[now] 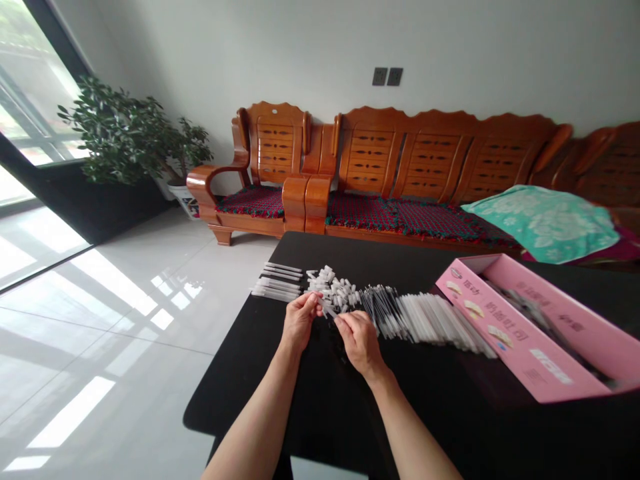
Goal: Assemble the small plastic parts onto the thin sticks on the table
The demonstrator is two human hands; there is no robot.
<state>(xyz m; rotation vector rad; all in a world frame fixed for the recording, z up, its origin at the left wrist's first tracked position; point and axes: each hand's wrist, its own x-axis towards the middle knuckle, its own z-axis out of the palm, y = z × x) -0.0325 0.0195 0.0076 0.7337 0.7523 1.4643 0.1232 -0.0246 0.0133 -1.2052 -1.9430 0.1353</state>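
Observation:
Between my hands is a slim whitish pen tube [327, 309], slightly tilted above the black table. My left hand [300, 321] pinches its left end, and the fingers of my right hand [361, 339] are closed on its right end. Just beyond them lies a loose heap of small white caps [341, 291]. Dark thin rods like pen refills [383, 310] lie bunched right of the caps, beside a row of translucent white tubes [443, 321]. Several white pen-like sticks [277, 289] lie side by side left of my left hand.
A pink open box [505, 333] with greyish contents stands on the black table [240, 387] at the right. Behind are wooden seats [305, 203] with woven cushions and a turquoise cloth [545, 220]. A potted plant [135, 137] stands at the left by the glass door.

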